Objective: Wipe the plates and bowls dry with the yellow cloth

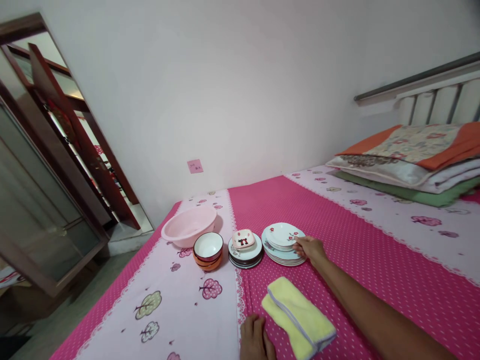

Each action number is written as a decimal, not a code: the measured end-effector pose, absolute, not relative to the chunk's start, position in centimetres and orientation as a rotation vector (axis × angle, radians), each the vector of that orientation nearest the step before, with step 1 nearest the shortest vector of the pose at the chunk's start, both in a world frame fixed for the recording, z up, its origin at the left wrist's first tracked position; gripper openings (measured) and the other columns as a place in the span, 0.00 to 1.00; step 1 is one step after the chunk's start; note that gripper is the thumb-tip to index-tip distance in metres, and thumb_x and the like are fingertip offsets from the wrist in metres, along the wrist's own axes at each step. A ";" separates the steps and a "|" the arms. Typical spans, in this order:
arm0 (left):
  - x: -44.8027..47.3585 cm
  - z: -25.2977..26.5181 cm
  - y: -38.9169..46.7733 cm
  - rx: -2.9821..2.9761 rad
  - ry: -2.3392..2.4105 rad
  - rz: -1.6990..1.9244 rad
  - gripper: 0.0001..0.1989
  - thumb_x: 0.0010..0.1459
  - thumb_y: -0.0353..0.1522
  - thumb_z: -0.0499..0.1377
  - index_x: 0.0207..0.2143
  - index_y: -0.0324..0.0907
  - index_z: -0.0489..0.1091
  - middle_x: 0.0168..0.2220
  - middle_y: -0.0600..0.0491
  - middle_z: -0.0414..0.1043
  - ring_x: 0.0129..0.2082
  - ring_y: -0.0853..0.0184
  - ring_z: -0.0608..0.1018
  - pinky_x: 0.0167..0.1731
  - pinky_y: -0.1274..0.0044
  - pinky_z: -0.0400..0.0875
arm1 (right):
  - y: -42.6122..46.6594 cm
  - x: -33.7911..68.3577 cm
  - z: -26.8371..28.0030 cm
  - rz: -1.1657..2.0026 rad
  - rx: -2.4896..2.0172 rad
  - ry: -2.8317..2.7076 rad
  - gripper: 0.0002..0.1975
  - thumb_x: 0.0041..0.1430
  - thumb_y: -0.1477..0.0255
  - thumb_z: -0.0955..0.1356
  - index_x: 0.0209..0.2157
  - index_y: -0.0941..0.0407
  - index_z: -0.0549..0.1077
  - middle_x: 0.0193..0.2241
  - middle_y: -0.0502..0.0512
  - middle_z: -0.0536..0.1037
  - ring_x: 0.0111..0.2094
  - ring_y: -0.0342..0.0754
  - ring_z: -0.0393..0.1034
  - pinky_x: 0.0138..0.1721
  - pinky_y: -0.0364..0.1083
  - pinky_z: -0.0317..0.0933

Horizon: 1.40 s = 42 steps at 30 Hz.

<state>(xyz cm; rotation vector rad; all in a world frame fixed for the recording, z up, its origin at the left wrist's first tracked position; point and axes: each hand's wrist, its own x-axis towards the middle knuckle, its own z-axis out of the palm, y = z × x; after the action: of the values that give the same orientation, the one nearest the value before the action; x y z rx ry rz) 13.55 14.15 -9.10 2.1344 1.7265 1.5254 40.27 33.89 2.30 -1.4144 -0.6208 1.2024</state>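
Note:
My right hand (309, 249) reaches in from the right, its fingers closed at the rim of a small white plate (280, 234) with red flowers. That plate tops a stack of small plates, which rests on larger pale-blue-white plates (282, 258). At the bottom edge my left hand (257, 338) lies on the bedspread, fingers stretched out and holding nothing. Just right of it is a folded yellow towel (292, 312) with a grey edge. Left of the plates, a small squarish dish (243, 239) sits on another plate stack (245, 259). Beside that stand stacked bowls (208, 247), white inside, the lower ones orange outside.
A pink basin (189, 226) stands behind the bowls, near the bed's left edge. The pink and white bedspread (195, 320) covers the bed. Folded bedding (408, 160) is piled at the far right by a headboard (438, 102). A doorway (86, 135) opens at the left.

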 end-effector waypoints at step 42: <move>14.0 -4.4 12.7 2.102 1.875 1.064 0.19 0.65 0.28 0.47 0.48 0.39 0.76 0.49 0.43 0.75 0.51 0.58 0.76 0.56 0.65 0.69 | 15.5 29.6 -1.4 0.596 -1.544 -1.826 0.11 0.70 0.64 0.68 0.37 0.58 0.74 0.29 0.47 0.76 0.31 0.44 0.72 0.39 0.49 0.69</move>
<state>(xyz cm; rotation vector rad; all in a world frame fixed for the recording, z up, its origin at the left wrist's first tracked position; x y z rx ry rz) 14.01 12.66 -4.42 2.1015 1.8751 1.0637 29.59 15.52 -1.44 -1.5440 -1.8257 0.5957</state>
